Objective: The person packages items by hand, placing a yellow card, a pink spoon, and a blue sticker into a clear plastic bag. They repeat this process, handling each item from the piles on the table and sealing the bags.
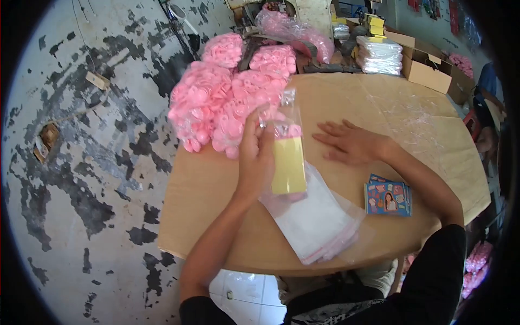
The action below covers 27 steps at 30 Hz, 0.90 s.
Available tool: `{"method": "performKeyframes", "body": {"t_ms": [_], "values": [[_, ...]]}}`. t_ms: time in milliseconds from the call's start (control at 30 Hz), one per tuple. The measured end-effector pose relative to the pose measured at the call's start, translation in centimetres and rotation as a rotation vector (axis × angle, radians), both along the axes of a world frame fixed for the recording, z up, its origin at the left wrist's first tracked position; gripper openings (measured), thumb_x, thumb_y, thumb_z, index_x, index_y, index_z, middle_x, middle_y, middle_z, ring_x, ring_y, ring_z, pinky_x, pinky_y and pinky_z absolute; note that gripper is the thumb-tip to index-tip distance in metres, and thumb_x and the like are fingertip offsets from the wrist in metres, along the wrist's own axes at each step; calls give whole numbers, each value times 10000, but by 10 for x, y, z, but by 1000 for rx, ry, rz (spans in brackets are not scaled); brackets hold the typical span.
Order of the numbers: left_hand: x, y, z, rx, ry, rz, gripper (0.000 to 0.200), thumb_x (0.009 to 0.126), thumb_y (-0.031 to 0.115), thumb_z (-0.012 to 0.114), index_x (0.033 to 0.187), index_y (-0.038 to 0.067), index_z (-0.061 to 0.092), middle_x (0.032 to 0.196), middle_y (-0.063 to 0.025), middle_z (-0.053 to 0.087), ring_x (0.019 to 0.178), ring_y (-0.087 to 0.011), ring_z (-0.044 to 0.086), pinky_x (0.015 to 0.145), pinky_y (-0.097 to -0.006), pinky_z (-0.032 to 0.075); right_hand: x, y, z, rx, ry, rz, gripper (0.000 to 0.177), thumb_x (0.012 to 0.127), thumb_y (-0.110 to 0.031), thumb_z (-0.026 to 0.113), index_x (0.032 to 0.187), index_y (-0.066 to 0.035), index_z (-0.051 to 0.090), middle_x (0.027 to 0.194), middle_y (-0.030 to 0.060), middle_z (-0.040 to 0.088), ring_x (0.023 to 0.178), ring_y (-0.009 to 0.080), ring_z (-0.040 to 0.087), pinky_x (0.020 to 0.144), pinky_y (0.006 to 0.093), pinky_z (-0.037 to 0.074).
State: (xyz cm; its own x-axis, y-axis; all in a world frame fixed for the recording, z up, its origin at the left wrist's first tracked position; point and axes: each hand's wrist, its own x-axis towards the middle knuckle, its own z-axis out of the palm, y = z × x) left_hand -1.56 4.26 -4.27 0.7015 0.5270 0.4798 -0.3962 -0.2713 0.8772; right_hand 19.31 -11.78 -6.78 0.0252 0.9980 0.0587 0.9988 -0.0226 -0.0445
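Observation:
My left hand grips a clear plastic packet by its left side. Inside the packet are a yellow card and some pink pieces near its top. The packet hangs over a stack of clear plastic bags on the brown tabletop. To the right of the packet, my right hand lies palm down on the table with its fingers spread, holding nothing. Blue printed cards lie in a small pile below my right forearm.
Large bags of pink pieces are heaped at the table's back left. Behind the table are a stack of clear packets and an open cardboard box. Thin clear strands lie at the right. Another person's arm shows at the right edge.

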Motion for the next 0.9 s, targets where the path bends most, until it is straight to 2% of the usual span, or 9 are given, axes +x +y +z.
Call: {"method": "performKeyframes", "body": {"t_ms": [100,267,400,467,533,633,733,833,900], "values": [[-1,-6,-2,-42,16,-27,367,1025,94,414,1391,66,395,990,-51,566,788,-61,519,671,-221,446,32,14,-23,75,28,-211,622,1013,-510,269,1479,-102,332,1534,229,260,1439,378,207,1168,566,102],[6,-20,-12,-60,-37,-75,344,1027,99,396,1367,50,406,1096,-89,565,887,-93,546,735,-236,471,103,31,-19,-23,-107,-459,575,1010,-480,246,1469,-151,356,1520,199,312,1432,365,238,1165,559,138],[2,-12,-7,-67,-62,-86,343,1028,110,403,1363,36,405,1111,-93,568,899,-96,551,745,-239,469,146,-16,-15,-91,-156,-703,546,1014,-459,260,1453,-157,379,1517,168,334,1420,321,283,1152,574,172],[-1,-9,-7,-101,-74,-68,343,1028,114,409,1360,31,406,1110,-88,567,904,-97,551,750,-243,469,141,-44,4,-161,-233,-806,518,1011,-420,341,1453,-150,364,1521,173,320,1403,320,308,1147,592,169],[1,-9,-6,-63,-94,-20,329,1028,130,421,1340,24,431,1098,-76,568,896,-91,544,750,-246,466,143,-72,14,218,-248,-541,488,988,-372,467,1393,-100,445,1377,184,512,1241,315,516,1074,526,349],[1,-22,-7,-108,-124,-44,319,1028,164,445,1309,15,465,1041,-56,576,871,-83,537,743,-240,456,123,-79,53,477,249,-460,351,953,-310,569,1160,-29,612,1038,190,680,885,283,663,807,416,507],[5,-25,-18,-86,-30,-11,329,1026,184,459,1308,16,467,965,-32,569,823,-70,521,707,-229,439,80,-80,85,356,15,-567,314,945,-285,587,889,18,649,747,171,654,619,249,609,592,351,460],[11,-26,-30,-62,-21,-28,318,1025,195,465,1292,24,479,909,-15,551,769,-51,491,655,-229,423,75,-85,74,554,-81,-428,271,924,-202,605,776,24,621,667,186,594,555,320,554,552,366,440],[13,-25,-35,-47,9,-31,295,1028,184,456,1268,15,486,915,-15,546,787,-52,493,673,-231,433,103,-97,60,749,-71,-309,265,924,-189,592,768,25,610,685,179,593,597,345,555,599,392,459]]}}
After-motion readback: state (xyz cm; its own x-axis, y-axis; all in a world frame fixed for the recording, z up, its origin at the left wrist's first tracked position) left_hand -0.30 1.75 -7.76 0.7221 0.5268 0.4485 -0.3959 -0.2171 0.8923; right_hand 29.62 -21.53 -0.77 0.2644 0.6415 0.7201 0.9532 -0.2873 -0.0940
